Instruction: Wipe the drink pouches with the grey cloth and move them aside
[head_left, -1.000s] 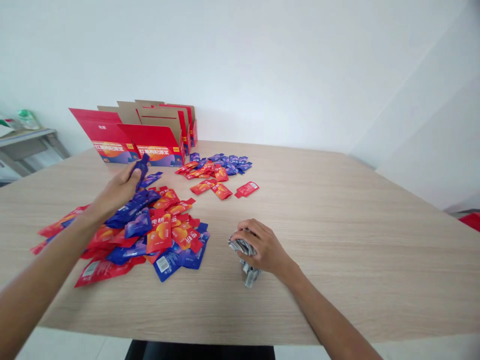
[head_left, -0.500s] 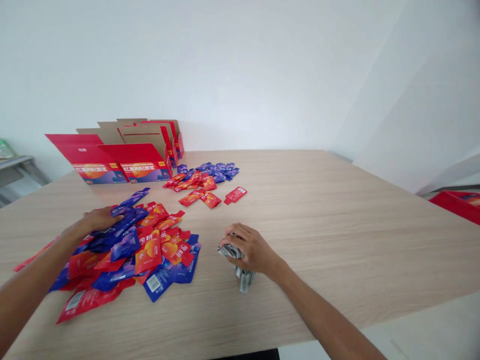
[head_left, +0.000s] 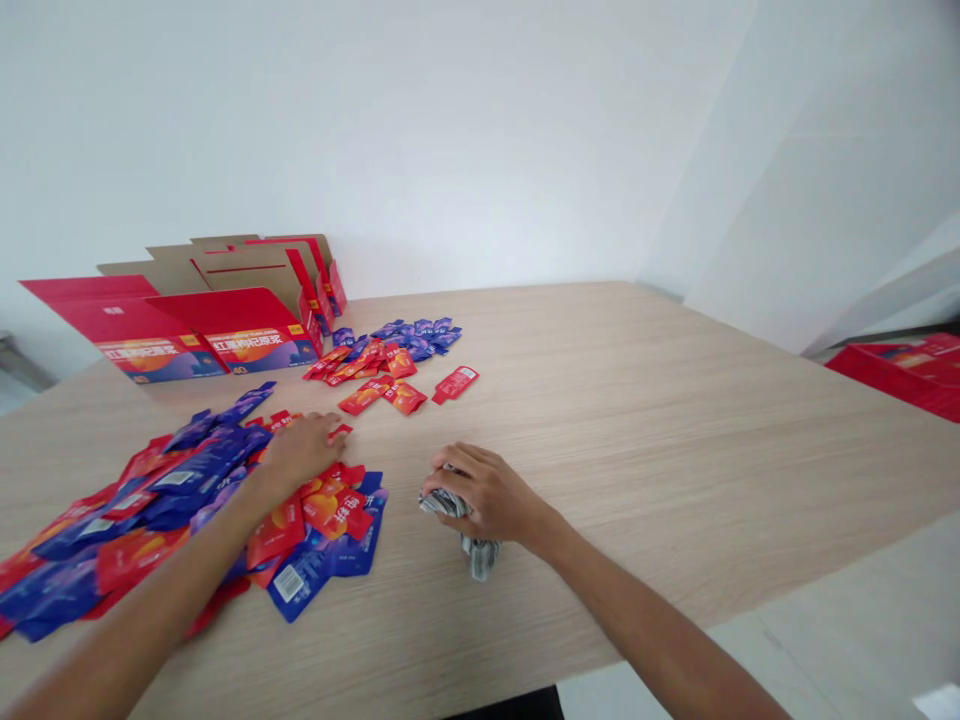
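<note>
Since the earlier frame, the left hand (head_left: 304,450) has shifted from the left part of the pouch pile (head_left: 202,465) to its right part, and several blue and red pouches now lie farther out to the left. The pile is spread on the table (head_left: 645,430) in front of the person, left of centre, its pouches overlapping loosely. The left hand lies palm down over it, fingers reaching forward and slightly bent by a red tab; whether they pinch anything I cannot tell. The right hand (head_left: 484,495) curls around a grey striped bundle (head_left: 445,503), thumb and fingers pressed in on it, the loose end trailing on the table; this grip probably keeps the strips together.

Behind the pile sit small purple pouches (head_left: 424,338) and small red pouches (head_left: 367,360), mostly grouped by colour, perhaps to keep the 2 kinds apart. 1 red pouch (head_left: 455,384) lies alone beside them. Open cartons (head_left: 255,340) stand at the back left, flaps raised, presumably for easy access. A red box (head_left: 900,375) shows at far right.
</note>
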